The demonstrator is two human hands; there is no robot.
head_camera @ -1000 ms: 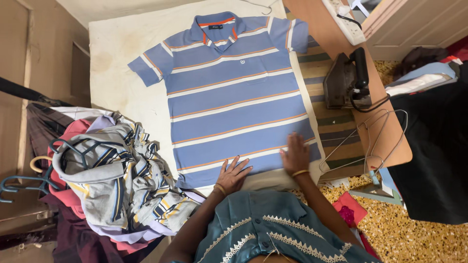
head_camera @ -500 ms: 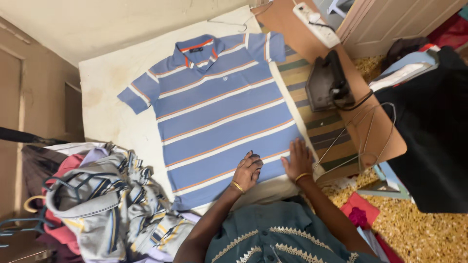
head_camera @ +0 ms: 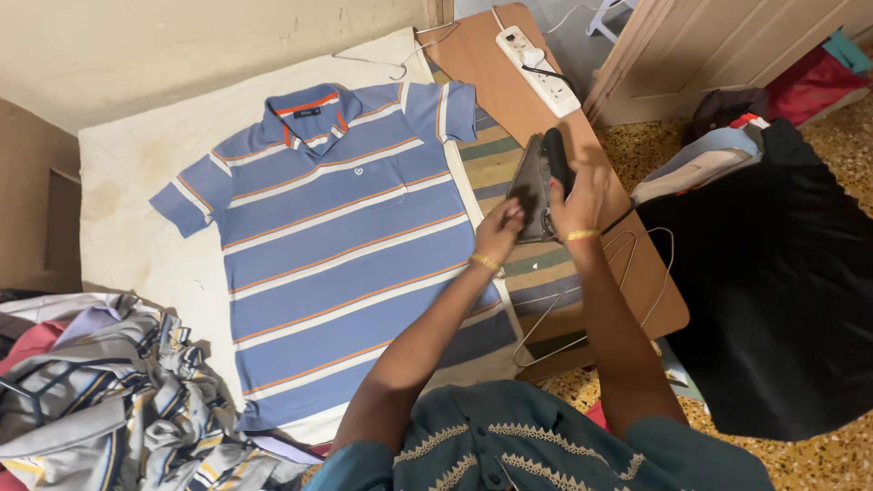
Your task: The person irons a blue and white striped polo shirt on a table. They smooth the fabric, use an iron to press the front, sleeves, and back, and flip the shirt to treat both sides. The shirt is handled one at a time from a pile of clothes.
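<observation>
The dark, wedge-shaped iron [head_camera: 536, 186], tilted just right of the striped polo shirt [head_camera: 336, 236], is gripped by the right hand [head_camera: 577, 195] at its handle while the left hand [head_camera: 500, 229] presses curled fingers against its side.

Dark clothes iron [head_camera: 538, 186] tilted up beside a spread striped polo shirt [head_camera: 341, 241]

The iron is black with a grey soleplate, tipped so the plate faces the shirt, its handle on the far side and a black cord trailing off it; it sits over a striped cloth at the counter's right part, just beside the shirt's right edge. The shirt is blue with white and orange stripes, lying flat, front up, collar away from the person, both short sleeves spread out.
</observation>
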